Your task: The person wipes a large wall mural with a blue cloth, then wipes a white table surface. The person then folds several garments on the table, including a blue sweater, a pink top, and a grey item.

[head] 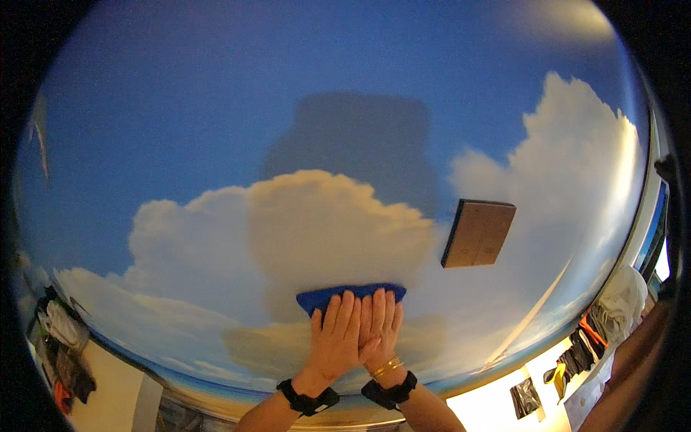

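Note:
A blue cloth (353, 294) lies folded or bunched against a broad, smooth surface (205, 135) printed with sky, clouds and a beach. My left hand (336, 343) presses flat on it, fingers stretched forward. Close beside it, my right hand (383, 326) bears on the cloth's right part, its thumb touching or overlapping the left hand. Both palms are hidden. Black bands circle both wrists, and gold bangles (388, 367) sit on the right one. To the right, apart from my hands, a flat brown box-like object (479, 233) rests on the printed surface.
Bags and fabric items (65, 335) hang in a cluster at the lower left. More hanging garments (586, 337) and a pale plastic bag (623, 297) appear at the lower right. A blurred brown shape (631, 362) runs along the right rim; I cannot tell what it is.

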The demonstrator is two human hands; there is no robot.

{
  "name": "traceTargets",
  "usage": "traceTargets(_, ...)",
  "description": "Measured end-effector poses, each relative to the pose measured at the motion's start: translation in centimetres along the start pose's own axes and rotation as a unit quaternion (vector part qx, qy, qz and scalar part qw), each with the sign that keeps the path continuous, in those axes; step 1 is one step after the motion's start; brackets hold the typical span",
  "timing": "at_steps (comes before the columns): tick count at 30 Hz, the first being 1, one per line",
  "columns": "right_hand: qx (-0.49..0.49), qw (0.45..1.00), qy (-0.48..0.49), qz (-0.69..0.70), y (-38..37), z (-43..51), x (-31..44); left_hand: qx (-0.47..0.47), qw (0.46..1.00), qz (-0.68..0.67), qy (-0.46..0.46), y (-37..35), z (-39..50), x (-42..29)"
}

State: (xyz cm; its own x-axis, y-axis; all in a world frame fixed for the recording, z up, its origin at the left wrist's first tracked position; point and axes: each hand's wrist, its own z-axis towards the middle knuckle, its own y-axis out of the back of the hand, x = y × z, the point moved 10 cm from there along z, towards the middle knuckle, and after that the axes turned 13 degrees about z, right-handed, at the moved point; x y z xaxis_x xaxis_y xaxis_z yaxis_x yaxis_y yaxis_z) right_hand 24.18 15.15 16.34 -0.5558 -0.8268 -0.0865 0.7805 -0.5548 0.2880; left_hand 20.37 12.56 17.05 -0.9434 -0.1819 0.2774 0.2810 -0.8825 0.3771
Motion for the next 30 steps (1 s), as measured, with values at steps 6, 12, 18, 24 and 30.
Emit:
traceTargets(6,0.021,0.998,-0.032,0.048,0.8,6.3,-0.4,0.014,0.997,-0.079,0.006,1.9,5.1,3.3)
traceTargets(12,-0.020,0.999,-0.031,-0.025,0.7,7.8,0.5,0.000,0.999,-0.049,0.007,2.8,6.1,4.5)
traceTargets(18,0.018,0.995,0.023,-0.092,-2.7,-0.2,3.1,-0.025,0.992,-0.109,0.050,1.3,-1.8,4.2)
traceTargets(24,-0.001,0.998,-0.067,-0.013,-1.3,9.1,2.1,-0.029,0.996,-0.077,0.018,4.3,6.3,7.9)
traceTargets(30,-0.037,0.996,-0.053,-0.060,-3.2,5.5,5.8,0.006,0.997,-0.082,-0.011,3.3,1.7,9.1)
